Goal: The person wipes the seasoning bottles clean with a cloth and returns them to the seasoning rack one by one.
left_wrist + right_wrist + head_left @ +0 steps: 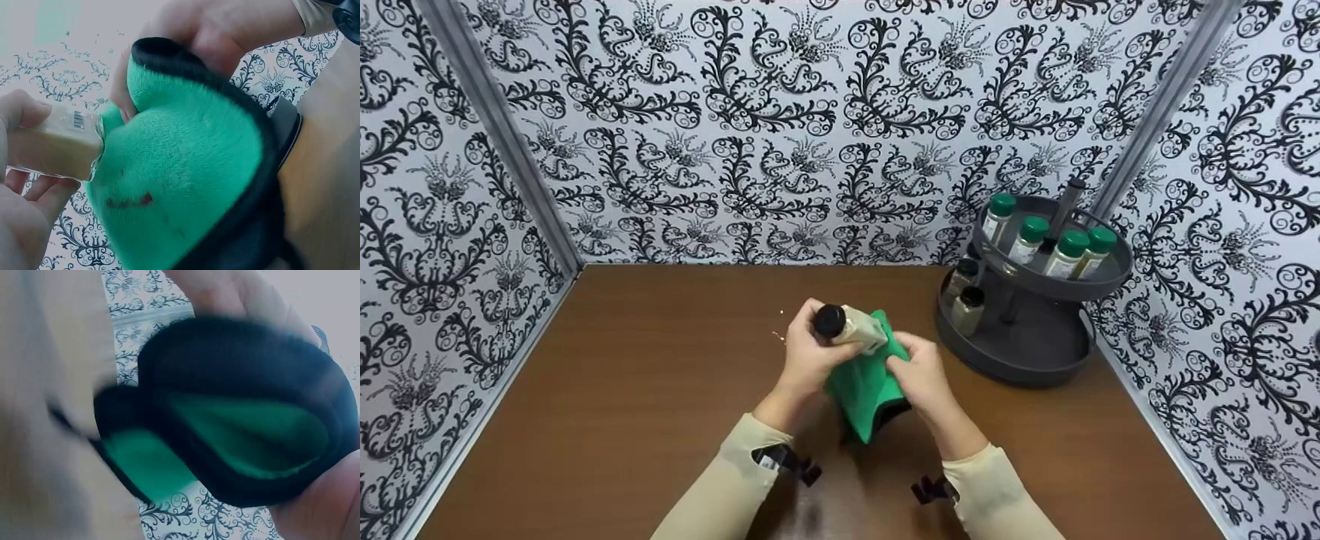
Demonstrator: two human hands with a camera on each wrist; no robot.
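Note:
My left hand point(802, 356) grips a spice jar point(861, 330) with a black cap, tilted so its base points right. Fingers and thumb wrap the jar; in the left wrist view the clear jar point(56, 146) shows pale brown contents and a barcode. Its base touches a green cloth point(866, 382) with black edging. My right hand point(924, 375) pinches that cloth between thumb and fingers, and the rest hangs down in folds. Dark reddish stains mark the cloth point(185, 146) in the left wrist view. In the right wrist view, the blurred cloth point(152, 467) hides much of the hand.
At the right stands a dark two-tier round rack point(1012, 371). Several green-capped jars point(1027, 240) lean on its upper tier, and black-capped jars point(967, 311) stand on the lower one. Small white specks point(778, 336) show left of my left hand. Patterned walls enclose the brown table point(660, 390).

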